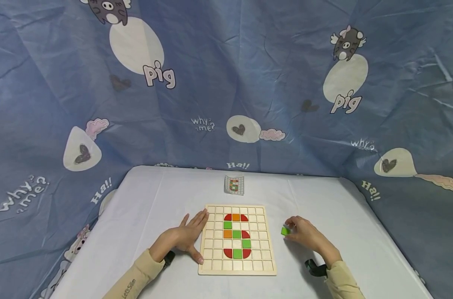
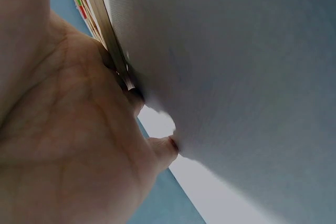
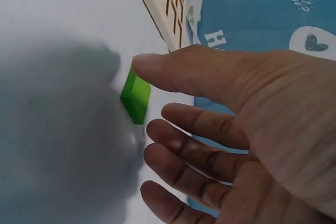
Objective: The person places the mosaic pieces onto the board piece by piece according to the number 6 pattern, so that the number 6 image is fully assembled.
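Observation:
My right hand [image 1: 305, 234] is at the right of the wooden grid board [image 1: 269, 265], with a small green square block [image 1: 285, 231] pinched between thumb and fingertips. In the right wrist view the thumb lies against one end of the green block [image 3: 138, 95], the curled fingers near its other end. My left hand [image 1: 190, 234] rests along the board's left edge, fingers stretched and thumb spread near the lower left corner. Red rounded pieces [image 1: 228, 253], orange squares [image 1: 236, 217] and green squares [image 1: 237, 253] form an S-like figure in the board's cells.
Behind the board a small printed card [image 1: 234, 185] shows a similar coloured figure on a grid. White cloth [image 1: 166, 195] covers the table. A blue patterned curtain [image 1: 196, 91] hangs behind and at the sides.

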A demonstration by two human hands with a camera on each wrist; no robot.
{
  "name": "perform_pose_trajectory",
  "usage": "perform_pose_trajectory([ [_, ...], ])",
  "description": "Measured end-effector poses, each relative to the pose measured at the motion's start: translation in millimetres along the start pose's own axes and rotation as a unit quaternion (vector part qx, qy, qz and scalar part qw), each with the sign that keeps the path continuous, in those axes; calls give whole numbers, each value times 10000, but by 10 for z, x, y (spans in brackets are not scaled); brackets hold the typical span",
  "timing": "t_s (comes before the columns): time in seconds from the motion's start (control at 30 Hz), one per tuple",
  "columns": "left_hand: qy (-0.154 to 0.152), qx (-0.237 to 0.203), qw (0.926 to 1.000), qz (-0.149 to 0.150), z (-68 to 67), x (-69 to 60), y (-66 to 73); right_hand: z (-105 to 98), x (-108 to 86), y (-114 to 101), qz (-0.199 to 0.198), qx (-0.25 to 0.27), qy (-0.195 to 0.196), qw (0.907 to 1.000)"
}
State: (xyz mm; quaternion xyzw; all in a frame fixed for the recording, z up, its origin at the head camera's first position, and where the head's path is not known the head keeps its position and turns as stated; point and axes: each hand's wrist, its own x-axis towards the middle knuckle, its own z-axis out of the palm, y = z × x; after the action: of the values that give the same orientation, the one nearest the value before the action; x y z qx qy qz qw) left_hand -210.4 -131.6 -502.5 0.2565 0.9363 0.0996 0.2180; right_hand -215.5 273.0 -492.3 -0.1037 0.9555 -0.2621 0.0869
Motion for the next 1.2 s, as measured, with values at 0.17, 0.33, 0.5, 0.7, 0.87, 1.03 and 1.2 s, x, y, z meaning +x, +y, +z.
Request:
perform_pose_trajectory([
  [0.17, 14, 23, 10000, 3, 3, 7, 0, 39, 12, 13, 138, 146, -77, 9998],
  [0.33, 12, -2, 10000, 2, 3, 8, -1, 60, 21, 28, 268, 216, -50, 9994],
  [0.5, 36, 16, 10000, -3, 11, 10, -6, 77, 27, 47, 241, 190, 47, 9995],
  [0.7, 19, 4, 10000, -27, 15, 15, -10, 108, 45, 58, 131, 26, 247, 9996],
  [0.87, 15, 52, 10000, -4, 7, 13, -8, 122, 57, 35, 51, -85, 428, 9990],
  [1.03, 25, 68, 10000, 0, 15, 11, -9, 133, 48, -63, -194, -179, 681, 9973],
  [1.2, 32, 62, 10000, -11, 19, 7, -8, 159, 20, -226, -415, -156, 739, 9963],
])
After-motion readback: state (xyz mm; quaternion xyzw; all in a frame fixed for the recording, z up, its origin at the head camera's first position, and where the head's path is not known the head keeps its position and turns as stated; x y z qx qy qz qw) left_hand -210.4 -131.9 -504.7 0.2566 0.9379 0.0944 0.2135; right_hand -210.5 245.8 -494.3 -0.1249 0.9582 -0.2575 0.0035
